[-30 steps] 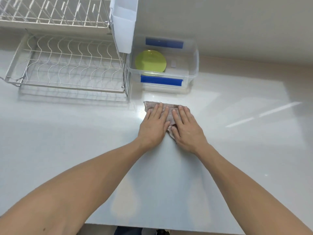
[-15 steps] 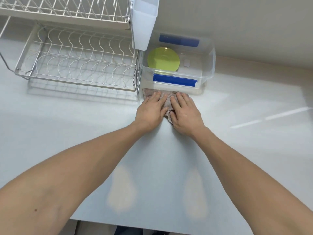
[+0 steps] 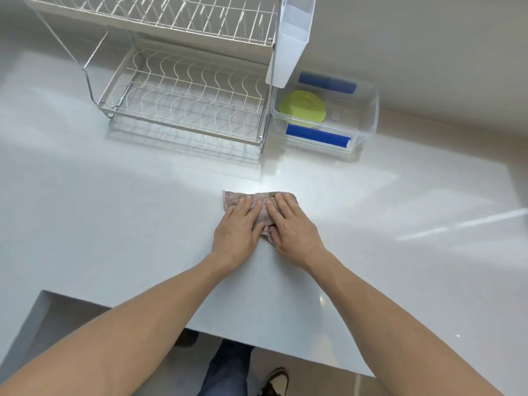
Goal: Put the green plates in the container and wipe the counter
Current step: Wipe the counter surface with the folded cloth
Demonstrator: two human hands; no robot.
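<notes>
A green plate (image 3: 302, 107) lies inside the clear container (image 3: 368, 121) with blue handles, at the back of the white counter (image 3: 114, 212). A brownish cloth (image 3: 264, 201) is spread flat on the counter in the middle of the view. My left hand (image 3: 237, 230) presses on its left part with straight fingers. Beside it, my right hand (image 3: 294, 227) presses flat on the cloth's right part. Most of the cloth is hidden under both hands.
A two-tier wire dish rack (image 3: 183, 95) stands at the back left, right beside the container, with a white cutlery holder (image 3: 294, 35) hung on its right side. The counter's front edge (image 3: 285, 351) is near my body; a cut-out opens at the lower left.
Both hands have pulled the cloth back toward me, away from the container's front. The view has tilted down, so the counter's front edge and my legs now show.
</notes>
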